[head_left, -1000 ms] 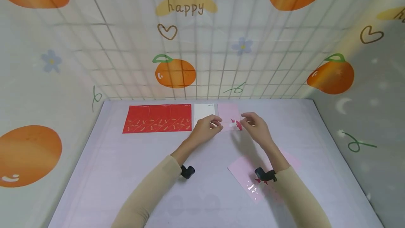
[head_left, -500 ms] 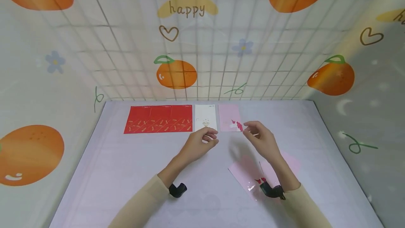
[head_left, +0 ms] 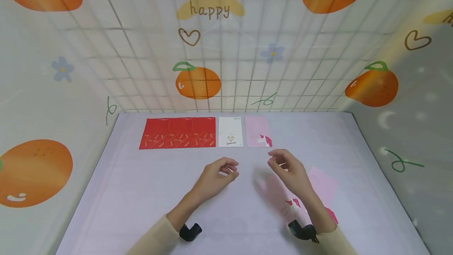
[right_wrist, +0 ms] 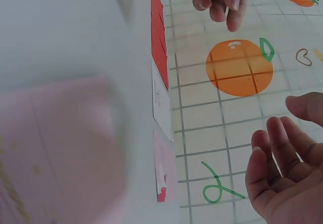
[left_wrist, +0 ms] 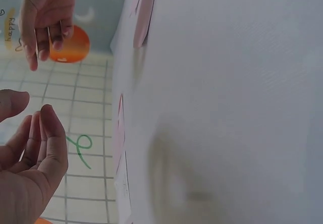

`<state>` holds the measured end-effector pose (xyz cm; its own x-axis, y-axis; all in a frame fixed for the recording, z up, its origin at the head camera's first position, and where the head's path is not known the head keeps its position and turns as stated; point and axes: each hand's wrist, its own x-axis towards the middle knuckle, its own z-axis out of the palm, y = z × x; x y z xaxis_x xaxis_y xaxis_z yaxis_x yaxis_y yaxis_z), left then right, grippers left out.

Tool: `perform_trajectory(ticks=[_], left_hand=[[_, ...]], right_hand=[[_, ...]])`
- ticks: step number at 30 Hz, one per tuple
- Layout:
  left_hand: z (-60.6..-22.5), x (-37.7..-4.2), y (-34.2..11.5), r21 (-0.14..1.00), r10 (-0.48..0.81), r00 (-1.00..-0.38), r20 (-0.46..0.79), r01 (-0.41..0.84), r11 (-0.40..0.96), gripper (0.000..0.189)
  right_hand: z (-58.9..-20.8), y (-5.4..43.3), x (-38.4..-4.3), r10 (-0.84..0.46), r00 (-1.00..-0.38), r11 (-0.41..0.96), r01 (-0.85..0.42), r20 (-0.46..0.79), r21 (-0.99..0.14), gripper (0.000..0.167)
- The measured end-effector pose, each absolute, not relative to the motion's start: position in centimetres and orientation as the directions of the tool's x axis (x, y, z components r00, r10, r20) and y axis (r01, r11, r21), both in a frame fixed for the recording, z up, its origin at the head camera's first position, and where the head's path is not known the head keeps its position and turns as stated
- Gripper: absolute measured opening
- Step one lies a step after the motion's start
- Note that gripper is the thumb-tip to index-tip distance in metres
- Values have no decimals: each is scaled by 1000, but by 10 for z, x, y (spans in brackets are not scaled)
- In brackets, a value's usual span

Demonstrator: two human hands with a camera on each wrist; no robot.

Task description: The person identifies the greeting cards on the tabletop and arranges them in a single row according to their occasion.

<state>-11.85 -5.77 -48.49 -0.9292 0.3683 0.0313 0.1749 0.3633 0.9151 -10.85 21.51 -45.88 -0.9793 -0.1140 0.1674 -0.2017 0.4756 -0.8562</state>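
My left hand hovers over the middle of the table, fingers loosely bent, holding nothing. To its right my right hand is also raised, with a gap between thumb and fingers and nothing in it. Beneath the right hand and forearm lie pink envelopes with dark pink and white prints, partly hidden by the arm. Beyond the hands, a pink envelope with a dark pink corner print lies flat. Left of it is a white envelope with a gold diamond drawing, then a row of red envelopes with gold marks.
The pale table ends at a back wall covered in gridded cloth with oranges and hearts. Side walls of printed cloth stand left and right. A dark wrist camera sits on the left wrist, another on the right.
Both hands have drawn back toward the body, away from the row. The white envelope, partly covered before by the left hand, now shows whole. The envelopes in the row have stayed in place.
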Motion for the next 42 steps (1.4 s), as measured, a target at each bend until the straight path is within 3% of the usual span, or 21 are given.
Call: perform_trajectory(ticks=[10, 31, 42], left_hand=[[-487, -110, -58, 919, 363, -931, 37, 174, 352, 23], [-499, -113, -43, 930, 409, -912, 37, 181, 320, 23], [-507, -113, -26, 926, 447, -894, -36, 139, 352, 33]], right_hand=[[-434, 198, -90, -115, -982, 454, -185, 148, -872, 21], [-440, 213, -88, -87, -981, 484, -192, 171, -854, 21], [-484, 252, -100, -105, -984, 496, -177, 144, -850, 22]])
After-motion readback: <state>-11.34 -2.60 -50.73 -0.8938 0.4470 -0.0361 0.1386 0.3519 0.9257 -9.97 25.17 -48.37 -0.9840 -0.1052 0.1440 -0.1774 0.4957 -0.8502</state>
